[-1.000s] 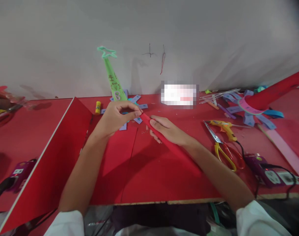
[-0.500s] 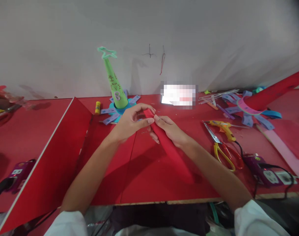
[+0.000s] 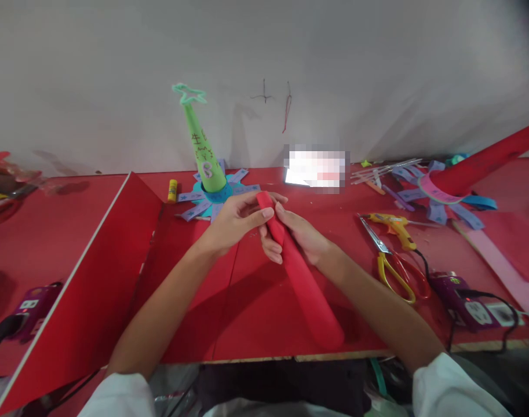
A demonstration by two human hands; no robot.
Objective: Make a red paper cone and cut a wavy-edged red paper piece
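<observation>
Head view: at frame centre, the left hand [image 3: 232, 226] pinches the roll [image 3: 305, 286] thumb-on-top, the right hand [image 3: 307, 236] half-curled around it; scissors [image 3: 390, 260] centre-right.

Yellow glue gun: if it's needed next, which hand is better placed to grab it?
Probably the right hand: the glue gun lies on its side, while the left hand is farther away. Both hold the red roll, so the left would likely need to keep it.
</observation>
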